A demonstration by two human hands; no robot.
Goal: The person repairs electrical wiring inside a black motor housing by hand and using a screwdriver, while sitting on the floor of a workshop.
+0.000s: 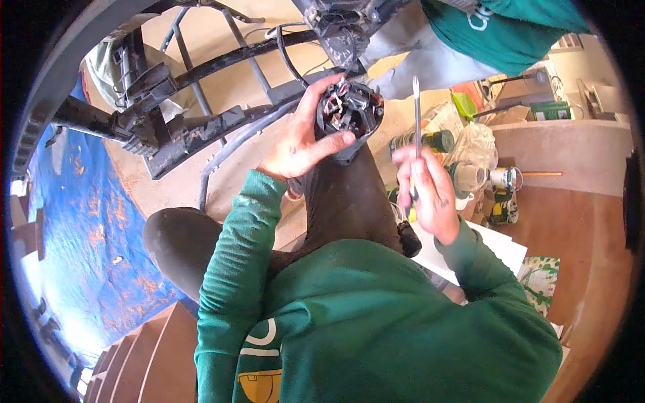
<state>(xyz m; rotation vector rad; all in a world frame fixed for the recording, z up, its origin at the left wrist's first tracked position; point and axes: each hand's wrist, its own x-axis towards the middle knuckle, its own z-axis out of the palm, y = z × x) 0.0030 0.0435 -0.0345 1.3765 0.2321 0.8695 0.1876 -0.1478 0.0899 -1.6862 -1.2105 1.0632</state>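
Observation:
My left hand [295, 148] grips the near-left side of a black round housing [349, 144], its thumb over the rim and its fingers around the far side. Inside the housing a tangle of wires and dark parts [351, 111] shows through the open top. The housing rests at my knee, on the dark trouser leg [346, 201]. Off to the right, my right hand [430, 188] is closed around a screwdriver [417, 117]. Its long metal shaft points away from me, apart from the housing. Most of the handle is hidden in my fingers.
A dark metal frame [215, 127] with bars spans the far left. Another person in a green top [504, 33] is at the far right. Cans, a green dustpan [463, 104] and plastic wrap clutter the right. A blue tarp [94, 248] with debris covers the left floor.

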